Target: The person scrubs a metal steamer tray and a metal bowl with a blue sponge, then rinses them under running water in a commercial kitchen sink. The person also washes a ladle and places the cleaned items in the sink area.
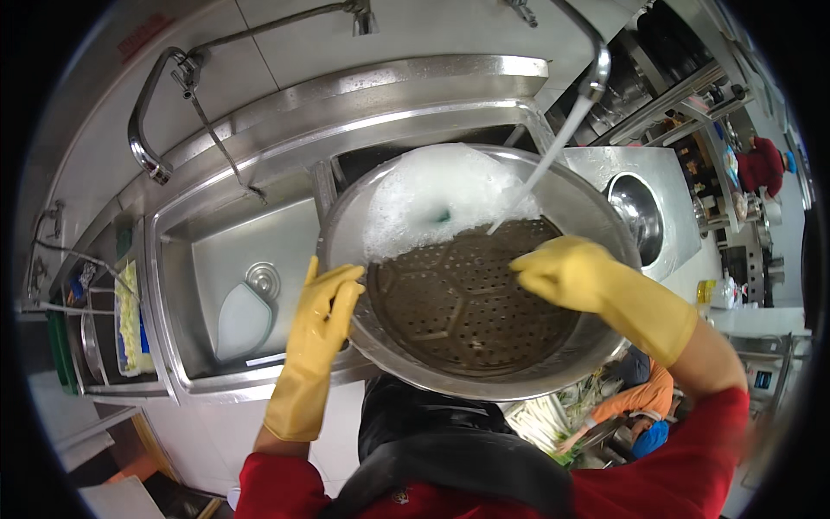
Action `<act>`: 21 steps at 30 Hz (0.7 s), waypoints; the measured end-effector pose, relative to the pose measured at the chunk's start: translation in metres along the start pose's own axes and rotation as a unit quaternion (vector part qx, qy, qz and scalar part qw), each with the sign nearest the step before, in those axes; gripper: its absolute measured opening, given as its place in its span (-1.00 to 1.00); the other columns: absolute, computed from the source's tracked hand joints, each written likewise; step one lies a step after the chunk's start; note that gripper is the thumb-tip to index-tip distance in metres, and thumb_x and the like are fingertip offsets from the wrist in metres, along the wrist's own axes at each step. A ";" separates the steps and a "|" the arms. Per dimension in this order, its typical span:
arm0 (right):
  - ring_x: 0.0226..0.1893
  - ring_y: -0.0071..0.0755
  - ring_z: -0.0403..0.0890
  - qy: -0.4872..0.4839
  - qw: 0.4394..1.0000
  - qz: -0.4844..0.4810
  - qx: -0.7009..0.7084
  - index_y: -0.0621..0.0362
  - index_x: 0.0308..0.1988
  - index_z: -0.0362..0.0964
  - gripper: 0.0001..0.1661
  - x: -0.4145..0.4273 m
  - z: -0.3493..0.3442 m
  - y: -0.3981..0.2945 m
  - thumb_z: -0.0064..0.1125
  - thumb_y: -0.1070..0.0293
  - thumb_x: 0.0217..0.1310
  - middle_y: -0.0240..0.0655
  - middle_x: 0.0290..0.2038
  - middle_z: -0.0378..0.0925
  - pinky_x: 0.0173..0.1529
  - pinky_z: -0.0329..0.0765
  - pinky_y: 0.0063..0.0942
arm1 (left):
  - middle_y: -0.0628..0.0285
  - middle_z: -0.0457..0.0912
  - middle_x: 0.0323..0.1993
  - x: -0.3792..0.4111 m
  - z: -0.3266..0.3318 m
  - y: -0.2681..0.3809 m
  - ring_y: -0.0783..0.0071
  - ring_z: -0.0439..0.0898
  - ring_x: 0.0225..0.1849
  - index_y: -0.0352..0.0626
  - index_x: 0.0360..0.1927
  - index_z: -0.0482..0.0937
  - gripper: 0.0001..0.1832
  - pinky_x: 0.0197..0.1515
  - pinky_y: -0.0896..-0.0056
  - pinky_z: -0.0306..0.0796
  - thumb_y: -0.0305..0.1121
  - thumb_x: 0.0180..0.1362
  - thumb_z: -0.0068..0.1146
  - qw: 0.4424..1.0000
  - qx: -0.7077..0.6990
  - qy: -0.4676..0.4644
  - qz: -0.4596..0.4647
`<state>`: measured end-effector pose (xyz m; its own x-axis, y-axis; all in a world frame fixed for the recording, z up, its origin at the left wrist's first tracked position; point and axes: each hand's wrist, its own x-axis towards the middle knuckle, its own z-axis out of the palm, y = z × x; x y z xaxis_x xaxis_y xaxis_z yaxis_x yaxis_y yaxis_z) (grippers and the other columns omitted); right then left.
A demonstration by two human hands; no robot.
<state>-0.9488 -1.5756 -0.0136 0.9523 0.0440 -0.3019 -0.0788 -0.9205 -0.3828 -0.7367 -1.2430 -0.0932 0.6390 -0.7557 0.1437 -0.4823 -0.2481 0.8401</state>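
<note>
A large round stainless steel basin (603, 214) rests over the sinks in front of me. Water and a perforated metal plate (447, 305) fill its lower part, with white foam (441, 188) gathered at the far side. A small dark-green patch shows through the foam; what it is stays hidden. My left hand (321, 324), in a yellow rubber glove, is at the basin's left rim with its fingers apart. Over the right part of the plate is my right hand (570, 272), also gloved, blurred and with fingers curled. Whether it holds anything cannot be seen.
Water pours into the basin from a running faucet (591, 87). Another faucet (155, 165) hangs over the left sink (259, 227), where a pale curved piece (243, 322) lies by the drain. A metal bowl (639, 220) stands right. Another person (632, 402) bends over vegetables at lower right.
</note>
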 end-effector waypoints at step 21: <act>0.31 -0.11 0.52 -0.259 0.965 0.036 0.010 -0.11 0.15 0.58 -0.42 0.097 0.112 -0.047 0.27 0.53 0.10 -0.39 0.27 0.54 0.27 0.57 -0.14 | 0.00 0.75 -0.37 0.032 0.007 -0.047 -0.03 0.71 -0.20 -0.35 -0.32 0.68 -0.76 0.33 -0.31 0.35 -0.45 0.28 -0.01 0.981 -0.087 -0.049 0.165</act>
<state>-0.8862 -1.4847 -0.1230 0.6693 0.1734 -0.7225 -0.1501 -0.9208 -0.3600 -0.6975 -1.2591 -0.1319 0.3995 -0.8347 0.3790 -0.5389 0.1206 0.8337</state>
